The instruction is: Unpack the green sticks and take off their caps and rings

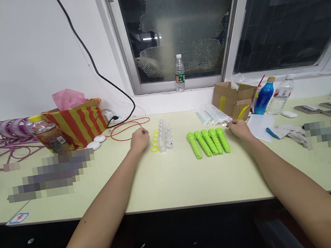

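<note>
My left hand point(140, 140) rests on the table with its fingers curled in, and nothing shows in it. Just right of it lies a column of yellow rings point(155, 144), beside two rows of small clear plastic bottles point(161, 142). Several bright green microphone-shaped tubes point(208, 142) lie side by side to the right of the bottles, their round heads toward the window. At their right end, my right hand point(238, 129) has its fingers bent and closed, with nothing visible held. Its fingertips are close to some clear plastic packets point(210, 115); contact is unclear.
Behind my right hand stand a cardboard box point(233, 98), a blue bottle point(264, 98) and a clear bottle. A striped bag point(85, 124), a drink bottle point(50, 134) and red cable point(125, 131) are at left. A water bottle point(179, 75) stands on the windowsill.
</note>
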`<state>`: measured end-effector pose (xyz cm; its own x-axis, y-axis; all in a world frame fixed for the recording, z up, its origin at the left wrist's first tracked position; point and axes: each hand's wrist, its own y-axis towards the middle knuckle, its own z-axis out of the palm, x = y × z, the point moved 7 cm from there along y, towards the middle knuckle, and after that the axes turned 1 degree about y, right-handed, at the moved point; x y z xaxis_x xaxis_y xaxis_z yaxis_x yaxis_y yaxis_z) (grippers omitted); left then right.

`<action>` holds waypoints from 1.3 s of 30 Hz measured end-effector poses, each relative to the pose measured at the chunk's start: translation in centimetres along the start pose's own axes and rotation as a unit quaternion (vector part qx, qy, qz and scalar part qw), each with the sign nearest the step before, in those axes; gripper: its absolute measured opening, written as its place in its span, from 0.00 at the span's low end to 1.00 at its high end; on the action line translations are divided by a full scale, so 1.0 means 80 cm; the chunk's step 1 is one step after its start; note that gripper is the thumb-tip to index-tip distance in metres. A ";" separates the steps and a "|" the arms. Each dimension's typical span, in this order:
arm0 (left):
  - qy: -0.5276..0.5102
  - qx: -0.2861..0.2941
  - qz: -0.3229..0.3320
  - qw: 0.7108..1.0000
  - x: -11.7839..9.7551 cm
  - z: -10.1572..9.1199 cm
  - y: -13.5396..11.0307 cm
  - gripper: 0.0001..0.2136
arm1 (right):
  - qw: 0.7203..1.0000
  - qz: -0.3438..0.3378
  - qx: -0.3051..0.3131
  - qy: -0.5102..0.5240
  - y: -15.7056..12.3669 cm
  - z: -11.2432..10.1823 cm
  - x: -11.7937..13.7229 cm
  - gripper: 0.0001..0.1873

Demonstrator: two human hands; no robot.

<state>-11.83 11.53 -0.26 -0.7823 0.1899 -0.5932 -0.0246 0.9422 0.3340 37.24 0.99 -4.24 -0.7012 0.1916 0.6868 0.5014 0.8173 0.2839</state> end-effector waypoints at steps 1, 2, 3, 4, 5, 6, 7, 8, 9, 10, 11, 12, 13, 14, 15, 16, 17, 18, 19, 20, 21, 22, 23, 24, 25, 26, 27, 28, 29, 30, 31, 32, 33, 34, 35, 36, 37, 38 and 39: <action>-0.010 -0.023 0.022 0.999 -0.009 -0.007 -0.002 0.07 | 1.000 -0.001 -0.025 0.014 -0.001 -0.008 0.004 0.15; -0.023 -0.042 0.049 0.998 -0.019 -0.014 -0.005 0.07 | 0.998 -0.007 -0.048 0.033 -0.003 -0.016 0.012 0.15; -0.036 -0.055 0.078 0.995 -0.030 -0.021 -0.009 0.08 | 0.995 -0.022 -0.075 0.067 -0.007 -0.024 0.023 0.14; -0.048 -0.059 0.109 0.991 -0.042 -0.025 -0.014 0.08 | 0.988 -0.049 -0.097 0.109 -0.012 -0.032 0.037 0.13; -0.060 -0.056 0.143 0.986 -0.055 -0.029 -0.020 0.08 | 0.980 -0.079 -0.095 0.155 -0.019 -0.036 0.055 0.13; -0.067 -0.055 0.180 0.980 -0.069 -0.032 -0.028 0.08 | 0.972 -0.108 -0.081 0.194 -0.029 -0.037 0.075 0.13; -0.066 -0.055 0.220 0.972 -0.084 -0.036 -0.036 0.08 | 0.964 -0.140 -0.063 0.218 -0.042 -0.035 0.097 0.12; -0.053 -0.057 0.255 0.964 -0.097 -0.039 -0.046 0.07 | 0.957 -0.177 -0.040 0.224 -0.057 -0.031 0.122 0.11; -0.035 -0.061 0.285 0.956 -0.109 -0.041 -0.056 0.07 | 0.953 -0.216 -0.012 0.213 -0.075 -0.024 0.147 0.11; -0.020 -0.067 0.315 0.946 -0.121 -0.042 -0.067 0.07 | 0.949 -0.251 0.010 0.189 -0.095 -0.016 0.171 0.11; -0.011 -0.072 0.347 0.935 -0.132 -0.042 -0.078 0.07 | 0.947 -0.281 0.037 0.148 -0.114 -0.004 0.193 0.11; -0.005 -0.075 0.377 0.923 -0.143 -0.040 -0.090 0.07 | 0.944 -0.309 0.065 0.099 -0.134 0.010 0.211 0.11; 0.002 -0.074 0.404 0.912 -0.152 -0.036 -0.101 0.07 | 0.940 -0.327 0.086 0.043 -0.151 0.024 0.226 0.10; 0.009 -0.072 0.426 0.902 -0.161 -0.031 -0.112 0.07 | 0.938 -0.331 0.103 -0.012 -0.164 0.037 0.235 0.09; 0.019 -0.064 0.445 0.893 -0.169 -0.023 -0.122 0.07 | 0.939 -0.321 0.110 -0.060 -0.173 0.047 0.240 0.09; 0.030 -0.052 0.463 0.885 -0.176 -0.014 -0.131 0.07 | 0.940 -0.306 0.109 -0.100 -0.179 0.054 0.243 0.10; 0.039 -0.041 0.472 0.880 -0.182 -0.006 -0.139 0.08 | 0.941 -0.291 0.111 -0.136 -0.183 0.060 0.243 0.10; 0.045 -0.033 0.475 0.878 -0.186 0.001 -0.144 0.08 | 0.940 -0.276 0.113 -0.167 -0.185 0.064 0.242 0.10; 0.051 -0.030 0.473 0.879 -0.189 0.007 -0.147 0.09 | 0.938 -0.262 0.117 -0.194 -0.186 0.067 0.240 0.10; 0.059 -0.031 0.464 0.883 -0.189 0.010 -0.147 0.09 | 0.936 -0.251 0.122 -0.216 -0.187 0.069 0.239 0.11; 0.068 -0.038 0.452 0.889 -0.189 0.010 -0.145 0.09 | 0.934 -0.241 0.127 -0.232 -0.187 0.071 0.237 0.11; 0.077 -0.049 0.437 0.895 -0.186 0.009 -0.141 0.09 | 0.932 -0.233 0.134 -0.244 -0.188 0.072 0.236 0.11; 0.088 -0.059 0.423 0.900 -0.182 0.006 -0.136 0.09 | 0.931 -0.226 0.140 -0.251 -0.189 0.074 0.235 0.12; 0.098 -0.068 0.411 0.904 -0.177 0.002 -0.131 0.09 | 0.930 -0.220 0.146 -0.255 -0.190 0.076 0.234 0.12; 0.107 -0.072 0.402 0.907 -0.172 -0.001 -0.125 0.10 | 0.929 -0.215 0.152 -0.258 -0.191 0.078 0.234 0.12; 0.115 -0.070 0.394 0.909 -0.167 -0.003 -0.120 0.10 | 0.929 -0.213 0.158 -0.260 -0.192 0.081 0.233 0.12; 0.122 -0.065 0.387 0.912 -0.161 -0.004 -0.116 0.10 | 0.927 -0.211 0.164 -0.262 -0.194 0.083 0.233 0.12; 0.129 -0.057 0.381 0.914 -0.156 -0.004 -0.112 0.11 | 0.926 -0.210 0.168 -0.264 -0.195 0.086 0.233 0.12; 0.134 -0.050 0.376 0.915 -0.152 -0.003 -0.109 0.11 | 0.926 -0.209 0.172 -0.264 -0.196 0.088 0.232 0.12; 0.139 -0.043 0.373 0.916 -0.149 -0.002 -0.107 0.10 | 0.925 -0.207 0.177 -0.264 -0.196 0.090 0.231 0.11; 0.143 -0.037 0.372 0.916 -0.148 0.000 -0.106 0.10 | 0.925 -0.205 0.182 -0.263 -0.197 0.092 0.230 0.11; 0.145 -0.031 0.375 0.915 -0.147 0.002 -0.106 0.09 | 0.926 -0.202 0.186 -0.260 -0.197 0.093 0.229 0.11; 0.146 -0.026 0.379 0.913 -0.148 0.003 -0.107 0.09 | 0.927 -0.200 0.190 -0.255 -0.197 0.094 0.228 0.11; 0.146 -0.021 0.384 0.911 -0.149 0.005 -0.108 0.08 | 0.929 -0.198 0.193 -0.247 -0.197 0.096 0.228 0.12; 0.146 -0.018 0.390 0.909 -0.150 0.005 -0.109 0.07 | 0.931 -0.197 0.194 -0.238 -0.198 0.097 0.228 0.12; 0.145 -0.014 0.395 0.907 -0.151 0.006 -0.110 0.07 | 0.933 -0.198 0.194 -0.229 -0.198 0.098 0.228 0.13; 0.144 -0.010 0.399 0.906 -0.152 0.006 -0.111 0.07 | 0.935 -0.200 0.192 -0.220 -0.198 0.099 0.229 0.13; 0.144 -0.006 0.403 0.904 -0.153 0.006 -0.112 0.06 | 0.936 -0.203 0.190 -0.214 -0.198 0.101 0.230 0.14; 0.144 -0.002 0.406 0.902 -0.153 0.006 -0.113 0.06 | 0.937 -0.205 0.188 -0.210 -0.199 0.102 0.231 0.15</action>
<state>-1.71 0.83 3.66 -0.6722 0.7377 0.0631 0.6282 0.5232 0.5759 12.21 -4.03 -1.55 -0.9733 -0.0475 0.2244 -0.0122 0.9877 0.1559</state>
